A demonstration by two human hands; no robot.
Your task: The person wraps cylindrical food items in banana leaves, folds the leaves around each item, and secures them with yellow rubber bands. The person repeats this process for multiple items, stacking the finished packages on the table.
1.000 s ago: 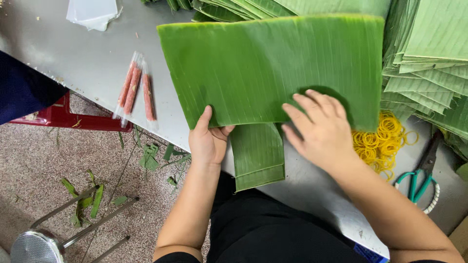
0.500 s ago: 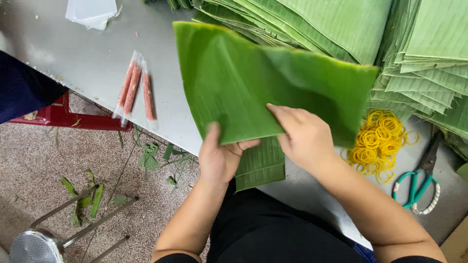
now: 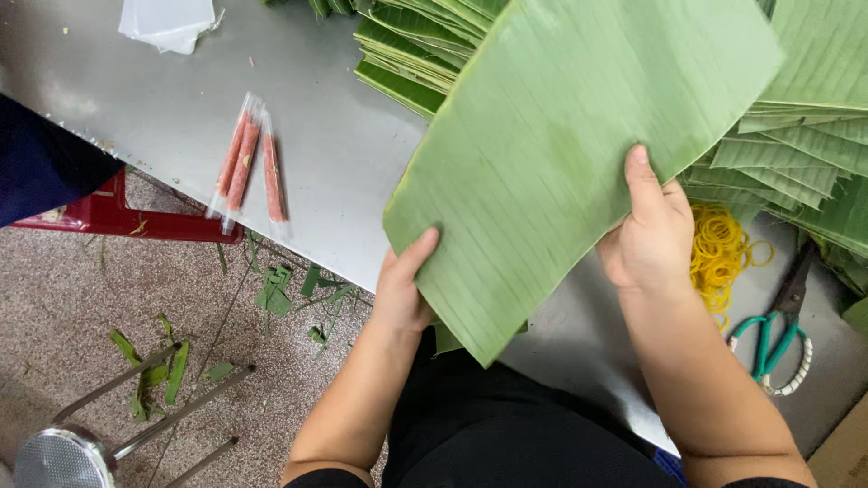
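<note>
As seen from the head camera, the banana leaf sheet [image 3: 579,154] is held above the grey bench [image 3: 334,163], its long axis running from lower left to upper right, pale underside up. The left hand [image 3: 402,289] is clamped on its lower-left edge; the right hand [image 3: 651,235] is clamped on its lower-right edge, thumb on top. Yellow rubber bands [image 3: 723,248] and green-handled scissors [image 3: 778,334] lie just right; stacked leaves [image 3: 814,154] behind.

Left hand [image 3: 404,294] pinching, thumb up; right hand [image 3: 649,237] likewise.

Pale green ribbed leaf [image 3: 561,154], yellow rubber bands [image 3: 723,248], teal-handled scissors [image 3: 778,339], grey table [image 3: 163,117].
</note>
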